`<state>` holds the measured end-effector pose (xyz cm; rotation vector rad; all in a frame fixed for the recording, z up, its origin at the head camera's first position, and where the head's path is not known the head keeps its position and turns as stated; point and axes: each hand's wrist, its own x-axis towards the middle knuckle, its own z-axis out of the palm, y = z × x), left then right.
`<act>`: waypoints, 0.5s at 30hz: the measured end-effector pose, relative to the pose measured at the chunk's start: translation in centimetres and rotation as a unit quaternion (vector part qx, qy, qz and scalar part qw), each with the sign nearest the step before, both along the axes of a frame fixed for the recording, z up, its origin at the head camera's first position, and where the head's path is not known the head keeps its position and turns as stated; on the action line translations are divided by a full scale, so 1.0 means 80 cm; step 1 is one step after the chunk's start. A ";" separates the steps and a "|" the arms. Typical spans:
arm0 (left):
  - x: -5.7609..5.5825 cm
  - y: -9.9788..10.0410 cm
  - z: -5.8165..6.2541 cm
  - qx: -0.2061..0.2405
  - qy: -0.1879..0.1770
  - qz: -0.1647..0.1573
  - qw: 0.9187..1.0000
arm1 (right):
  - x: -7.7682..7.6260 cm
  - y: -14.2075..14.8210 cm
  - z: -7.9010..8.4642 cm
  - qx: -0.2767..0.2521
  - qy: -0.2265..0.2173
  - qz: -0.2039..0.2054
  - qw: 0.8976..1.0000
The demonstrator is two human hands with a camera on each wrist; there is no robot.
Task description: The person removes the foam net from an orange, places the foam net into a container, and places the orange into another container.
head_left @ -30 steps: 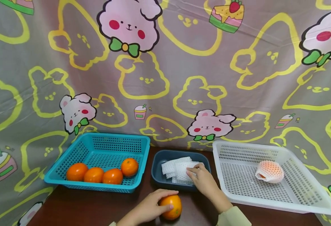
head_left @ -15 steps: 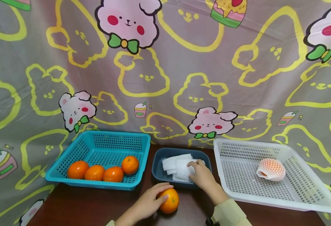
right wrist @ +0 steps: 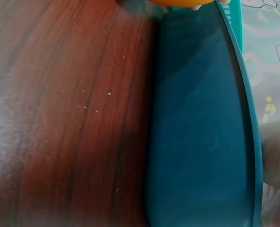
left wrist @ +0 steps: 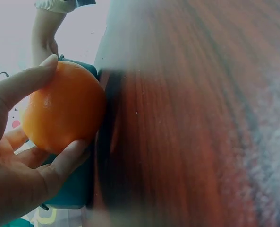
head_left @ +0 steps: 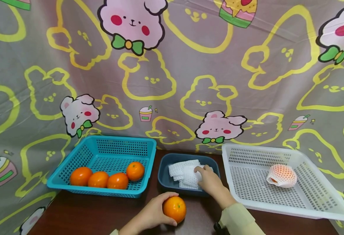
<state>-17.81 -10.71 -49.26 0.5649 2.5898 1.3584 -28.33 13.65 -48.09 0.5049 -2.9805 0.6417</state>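
My left hand (head_left: 155, 210) grips an orange (head_left: 175, 209) on the dark table, thumb on the near side and fingers round the far left. The left wrist view shows the same orange (left wrist: 66, 108) between thumb and fingers. In a small dark blue tray (head_left: 164, 184) lie several flat white foam net sleeves (head_left: 185, 173). My right hand (head_left: 211, 183) reaches over the tray's right side, its curled fingers pinching the top sleeve; the fingertips are partly hidden. The right wrist view mostly shows the tray's outer wall (right wrist: 201, 123), with the hand blurred at the right edge.
A turquoise basket (head_left: 101, 195) with several oranges (head_left: 98, 180) stands at the left. The white basket (head_left: 277, 209) at the right holds one orange in a foam net (head_left: 282, 176). A patterned cloth (head_left: 172, 78) hangs behind.
My left thumb has moved from across the orange to its near side, and the orange has turned slightly. The right fingers have curled more on the foam net sleeves.
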 end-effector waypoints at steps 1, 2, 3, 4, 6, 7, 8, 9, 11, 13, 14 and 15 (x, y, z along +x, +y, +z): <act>0.000 0.000 0.000 0.001 0.000 0.001 1.000 | -0.001 -0.001 0.001 0.006 -0.003 0.001 1.000; 0.000 0.000 0.000 0.002 0.002 0.001 1.000 | -0.002 -0.002 0.002 0.011 -0.006 0.001 1.000; 0.001 0.000 0.001 0.002 0.003 0.002 1.000 | -0.003 -0.003 0.003 0.016 -0.009 0.000 1.000; 0.001 0.000 0.001 0.002 0.005 0.003 1.000 | -0.004 -0.004 0.003 0.020 -0.010 -0.001 1.000; 0.002 0.000 0.000 0.003 0.008 0.004 1.000 | -0.005 -0.006 0.003 0.027 -0.010 -0.006 1.000; 0.003 0.001 0.000 0.004 0.009 0.005 1.000 | -0.005 -0.006 0.002 0.028 -0.012 -0.010 0.999; 0.004 0.002 -0.001 0.006 0.008 0.006 1.000 | -0.006 -0.006 0.002 0.029 -0.011 -0.014 0.999; 0.004 0.003 -0.001 0.009 0.009 0.006 1.000 | -0.006 -0.006 0.001 0.028 -0.010 -0.017 0.999; 0.006 0.004 -0.002 0.014 0.012 0.005 1.000 | -0.005 -0.006 -0.001 0.028 -0.004 -0.021 0.999; 0.007 0.006 -0.002 0.019 0.018 0.004 1.000 | -0.003 -0.005 -0.001 0.026 0.003 -0.025 0.999; 0.007 0.006 -0.001 0.021 0.021 0.004 1.000 | -0.002 -0.004 -0.001 0.025 0.006 -0.027 0.999; 0.008 0.006 0.000 0.023 0.022 0.005 0.999 | 0.000 -0.003 -0.001 0.023 0.009 -0.027 0.999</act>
